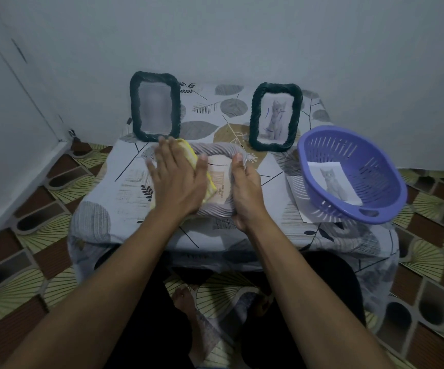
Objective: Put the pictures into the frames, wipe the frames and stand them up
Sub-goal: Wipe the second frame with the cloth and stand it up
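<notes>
The setting was a home room. A low table [103,209] under a leaf-print cloth stood in a corner against a plain painted wall [242,35]. Patterned flooring [42,235] surrounded it. A cat picture frame [254,115] stood near its far edge, a purple plastic basket [362,155] at its right edge.

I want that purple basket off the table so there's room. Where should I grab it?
Grip the purple basket at the handle slot in its near rim, coming from the front, fingers through the slot. That rim faces the person and is free. Lift level: a cat picture lies inside and a paper sheet lies beneath.
</notes>
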### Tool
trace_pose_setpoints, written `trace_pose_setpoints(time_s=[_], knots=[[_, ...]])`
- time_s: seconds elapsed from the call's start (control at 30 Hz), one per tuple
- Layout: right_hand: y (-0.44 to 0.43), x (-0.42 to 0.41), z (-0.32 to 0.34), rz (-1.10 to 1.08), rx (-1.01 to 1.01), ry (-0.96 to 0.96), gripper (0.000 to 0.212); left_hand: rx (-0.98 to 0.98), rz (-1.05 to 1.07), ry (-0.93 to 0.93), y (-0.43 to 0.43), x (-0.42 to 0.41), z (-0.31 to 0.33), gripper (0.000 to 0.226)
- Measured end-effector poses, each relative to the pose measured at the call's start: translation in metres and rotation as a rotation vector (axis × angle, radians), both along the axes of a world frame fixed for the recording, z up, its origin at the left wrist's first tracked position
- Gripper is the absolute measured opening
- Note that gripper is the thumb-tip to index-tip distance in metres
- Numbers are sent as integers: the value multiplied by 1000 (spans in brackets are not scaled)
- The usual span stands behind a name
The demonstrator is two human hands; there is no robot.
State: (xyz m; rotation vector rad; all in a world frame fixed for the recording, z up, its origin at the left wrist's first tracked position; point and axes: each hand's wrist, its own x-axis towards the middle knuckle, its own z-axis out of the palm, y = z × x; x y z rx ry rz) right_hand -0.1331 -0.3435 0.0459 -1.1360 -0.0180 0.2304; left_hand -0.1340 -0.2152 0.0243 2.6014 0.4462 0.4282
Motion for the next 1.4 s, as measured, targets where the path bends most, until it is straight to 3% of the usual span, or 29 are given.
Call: trace_pose_setpoints(time_s=[0.17,0.23,0.33,0.53,0.63,0.77,0.9,1.03,1.17,1.3,1.4], knots=[[-6,5,-2,-120,-66,9,41,69,-495,-63,-14,-27,-24,75],[-12,5,-4,-110,-55,15,43,168,-580,-96,0,-27,-33,69],[-23,2,-5,-59,-44,-5,38,245,-441,-68,24,-17,-36,68],[-23,-1,-5,-20,-15,0,36,-136,-72,-40,35,7,-17,67],[-15,-2,-7,-29,3,23,40,-115,9,-44,19,9,-3,75],[-6,-2,-10,-29,1,43,41,53,-255,-41,-11,-4,-5,83],[-17,2,-14,-38,-29,2,36,233,-574,-45,-14,-18,-18,72],[-28,5,-10,-14,-60,5,42,370,-621,-62,8,-23,-33,60],[-39,11,-4,41,-99,6,44,241,-390,-23,22,-17,-36,58],[-59,17,5,243,-144,62,42,-77,-530,-131,40,-18,-32,61],[-68,20,9,336,-187,117,48,-177,-521,-66,39,-24,-21,61]])
